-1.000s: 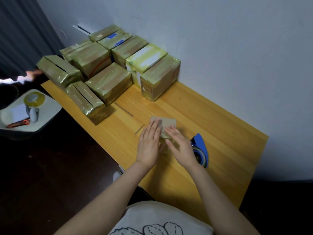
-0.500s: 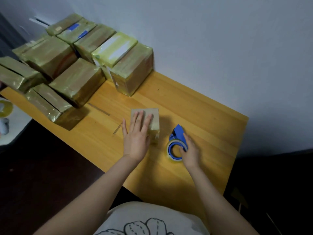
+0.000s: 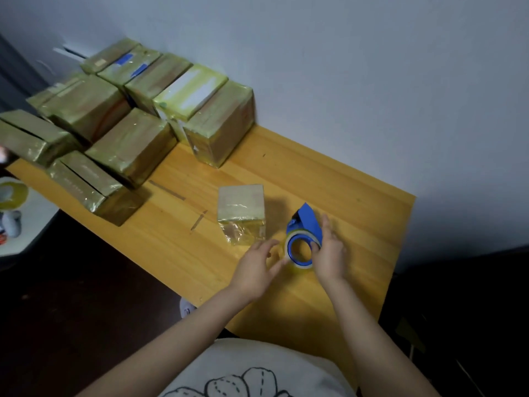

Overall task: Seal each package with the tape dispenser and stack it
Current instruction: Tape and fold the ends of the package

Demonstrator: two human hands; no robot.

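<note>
R hand [image 3: 329,255] grips round blue tape dispenser [image 3: 302,234]; L hand [image 3: 256,269] spread beside.

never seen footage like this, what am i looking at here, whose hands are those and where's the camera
There is no machine here: a person works with bare hands, and the one picture comes from a camera worn on their head, looking down. The right hand grips a blue tape dispenser; the left hand reaches toward its roll, fingers relaxed. On the wooden table stands a small package, with taped packages piled behind, by the wall.
</note>
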